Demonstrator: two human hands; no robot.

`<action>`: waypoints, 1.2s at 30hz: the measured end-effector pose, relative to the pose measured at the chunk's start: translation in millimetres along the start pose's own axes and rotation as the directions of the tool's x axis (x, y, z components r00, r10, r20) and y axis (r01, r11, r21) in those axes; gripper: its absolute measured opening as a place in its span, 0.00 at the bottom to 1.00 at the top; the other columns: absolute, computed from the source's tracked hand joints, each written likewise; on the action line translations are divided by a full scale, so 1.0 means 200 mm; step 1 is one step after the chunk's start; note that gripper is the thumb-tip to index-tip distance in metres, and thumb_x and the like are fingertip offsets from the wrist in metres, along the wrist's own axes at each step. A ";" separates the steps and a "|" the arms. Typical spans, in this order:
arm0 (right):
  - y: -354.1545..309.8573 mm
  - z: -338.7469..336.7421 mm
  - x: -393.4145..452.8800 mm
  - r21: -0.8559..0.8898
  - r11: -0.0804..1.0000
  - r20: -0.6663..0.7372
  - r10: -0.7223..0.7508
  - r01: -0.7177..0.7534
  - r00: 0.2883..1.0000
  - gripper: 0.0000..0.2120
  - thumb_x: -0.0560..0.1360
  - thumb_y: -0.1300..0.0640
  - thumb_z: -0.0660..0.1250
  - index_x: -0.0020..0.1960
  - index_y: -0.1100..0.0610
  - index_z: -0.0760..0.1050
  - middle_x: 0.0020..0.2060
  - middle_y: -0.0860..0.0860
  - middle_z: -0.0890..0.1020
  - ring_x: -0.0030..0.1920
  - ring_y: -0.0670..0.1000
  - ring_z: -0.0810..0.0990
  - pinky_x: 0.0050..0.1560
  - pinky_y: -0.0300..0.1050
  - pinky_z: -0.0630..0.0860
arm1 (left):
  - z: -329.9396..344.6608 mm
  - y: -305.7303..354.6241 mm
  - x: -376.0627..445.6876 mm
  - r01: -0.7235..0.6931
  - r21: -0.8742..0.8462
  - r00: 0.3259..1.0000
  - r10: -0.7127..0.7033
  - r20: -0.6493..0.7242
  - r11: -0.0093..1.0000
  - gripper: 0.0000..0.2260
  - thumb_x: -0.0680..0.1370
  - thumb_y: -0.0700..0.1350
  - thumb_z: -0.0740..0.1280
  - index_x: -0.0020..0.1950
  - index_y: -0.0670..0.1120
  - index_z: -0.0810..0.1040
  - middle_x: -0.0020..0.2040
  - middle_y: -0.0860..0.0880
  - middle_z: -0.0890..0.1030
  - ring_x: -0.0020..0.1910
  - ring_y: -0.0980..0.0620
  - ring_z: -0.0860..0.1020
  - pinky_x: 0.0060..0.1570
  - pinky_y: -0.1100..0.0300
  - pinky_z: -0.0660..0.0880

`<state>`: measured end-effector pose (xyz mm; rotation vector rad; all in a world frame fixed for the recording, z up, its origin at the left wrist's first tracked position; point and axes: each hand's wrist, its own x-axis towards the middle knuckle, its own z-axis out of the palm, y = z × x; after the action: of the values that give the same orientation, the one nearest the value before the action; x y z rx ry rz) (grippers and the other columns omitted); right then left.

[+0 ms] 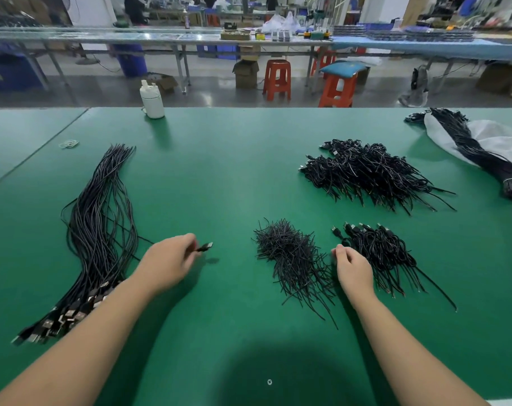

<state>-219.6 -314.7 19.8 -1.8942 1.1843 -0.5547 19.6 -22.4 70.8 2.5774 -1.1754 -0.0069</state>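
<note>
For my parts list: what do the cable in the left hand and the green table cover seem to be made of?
Cable pinched by the left hand: black sheath, probably matt plastic or rubber; silvery plug tip glints like metal. Green table cover: smooth sheet with soft sheen and reflections, probably rubber or vinyl; cannot tell which.

No text, brand or number can be read. The only sign is a small white round mark with a cross on the green table, near its front edge. The white bottle shows a plain side. Any print on the cardboard box across the aisle is too blurred to read. The plug pinched in the left hand is too small to show any marking.
</note>
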 end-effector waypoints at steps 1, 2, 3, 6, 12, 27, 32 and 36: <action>-0.03 0.00 -0.02 -0.022 1.000 -0.025 -0.017 0.016 1.000 0.14 0.83 0.52 0.57 0.52 0.57 0.80 0.39 0.52 0.81 0.32 0.47 0.72 0.31 0.40 0.66 | -0.01 0.08 0.01 0.025 -0.135 1.000 -0.026 -0.004 0.991 0.04 0.78 0.48 0.69 0.46 0.50 0.76 0.40 0.53 0.81 0.39 0.51 0.78 0.40 0.58 0.73; -0.07 0.01 -0.05 -0.031 0.998 -0.028 -0.049 0.048 0.998 0.11 0.82 0.56 0.59 0.53 0.57 0.80 0.40 0.52 0.82 0.30 0.46 0.71 0.30 0.38 0.66 | -0.02 0.15 0.01 0.052 -0.282 0.999 -0.051 0.011 0.958 0.05 0.77 0.47 0.71 0.44 0.50 0.76 0.39 0.53 0.81 0.37 0.54 0.77 0.40 0.61 0.72; -0.13 0.02 -0.09 -0.013 0.996 0.002 -0.091 0.091 0.996 0.09 0.81 0.59 0.60 0.54 0.55 0.79 0.43 0.50 0.82 0.30 0.46 0.72 0.29 0.36 0.66 | -0.04 0.23 0.02 0.085 -0.446 0.996 -0.066 0.057 0.891 0.05 0.76 0.45 0.72 0.43 0.49 0.77 0.38 0.52 0.82 0.35 0.56 0.77 0.39 0.63 0.72; -0.29 0.05 -0.24 0.161 0.962 0.263 -0.256 0.220 0.930 0.17 0.78 0.66 0.61 0.58 0.49 0.78 0.53 0.44 0.82 0.44 0.43 0.81 0.45 0.33 0.75 | -0.09 0.44 0.01 0.188 -0.844 0.973 0.022 0.231 0.503 0.04 0.77 0.37 0.70 0.43 0.42 0.77 0.40 0.41 0.85 0.38 0.51 0.82 0.43 0.62 0.78; -0.51 0.13 -0.41 0.459 0.860 0.494 -0.454 0.220 0.742 0.11 0.83 0.57 0.60 0.63 0.47 0.74 0.46 0.44 0.84 0.54 0.49 0.81 0.59 0.44 0.74 | -0.13 0.64 0.03 0.141 -0.925 0.988 0.011 0.155 0.353 0.03 0.77 0.38 0.70 0.43 0.42 0.79 0.39 0.43 0.83 0.38 0.52 0.78 0.43 0.62 0.75; -0.51 0.16 -0.45 0.503 0.831 0.439 -0.481 0.236 0.759 0.15 0.85 0.60 0.54 0.42 0.54 0.74 0.26 0.44 0.66 0.29 0.47 0.67 0.39 0.52 0.71 | -0.05 0.65 0.00 0.139 -0.949 0.957 0.207 0.202 0.283 0.19 0.81 0.51 0.54 0.60 0.52 0.83 0.58 0.31 0.78 0.57 0.36 0.79 0.55 0.58 0.77; -0.50 0.20 -0.49 0.565 0.823 0.551 -0.429 0.058 0.716 0.17 0.85 0.59 0.53 0.42 0.56 0.74 0.27 0.49 0.63 0.29 0.49 0.63 0.34 0.43 0.70 | -0.07 0.67 0.04 0.013 -0.985 0.997 0.076 0.027 0.175 0.21 0.84 0.45 0.50 0.57 0.41 0.82 0.58 0.44 0.83 0.64 0.48 0.78 0.70 0.50 0.67; -0.41 0.26 -0.51 0.540 0.812 0.683 -0.270 -0.221 0.679 0.17 0.85 0.53 0.55 0.38 0.55 0.69 0.27 0.48 0.59 0.29 0.48 0.57 0.32 0.41 0.65 | -0.25 0.62 0.08 0.015 -0.911 1.000 0.005 0.014 -0.412 0.19 0.82 0.46 0.56 0.46 0.40 0.85 0.48 0.40 0.85 0.55 0.43 0.83 0.60 0.49 0.76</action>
<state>-186.6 -184.0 62.7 -1.3440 0.3568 -0.0837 -53.8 -97.3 153.9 0.7626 -0.4596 -0.7447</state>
